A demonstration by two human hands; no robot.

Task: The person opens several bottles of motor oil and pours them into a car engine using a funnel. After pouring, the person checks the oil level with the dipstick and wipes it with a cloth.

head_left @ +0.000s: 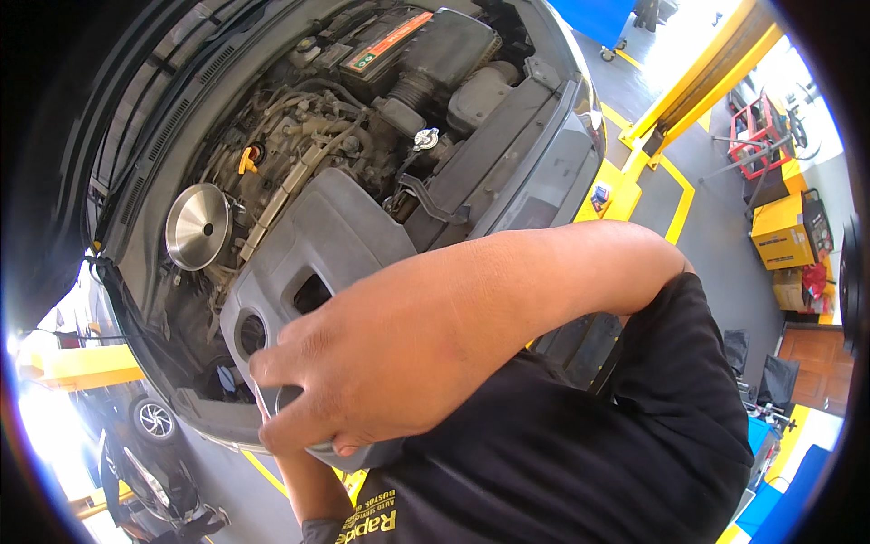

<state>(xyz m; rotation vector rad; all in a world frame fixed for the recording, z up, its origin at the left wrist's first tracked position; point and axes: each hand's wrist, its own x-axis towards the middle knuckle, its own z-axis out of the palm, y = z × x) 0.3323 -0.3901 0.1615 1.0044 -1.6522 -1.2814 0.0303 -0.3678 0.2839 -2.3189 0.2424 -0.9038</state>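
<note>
Vehicle repair workshop. A car (544, 190) is standing with its engine (313, 122) lying exposed; a steel funnel (186, 238) is sitting in the engine bay. A thick yellow post (689, 91), lift-like, is rising alongside. Yellow lines (686, 207) are marking out the grey floor (716, 258). A blue wheeled cabinet (594, 18), a red metal stand (754, 136) and a yellow box (779, 234) are standing around. A silver-spoked wheel (155, 420) is showing at left.

Left forearm (313, 480) running behind right hand (358, 376), left hand hidden, grey cover (349, 213) partly covered
</note>
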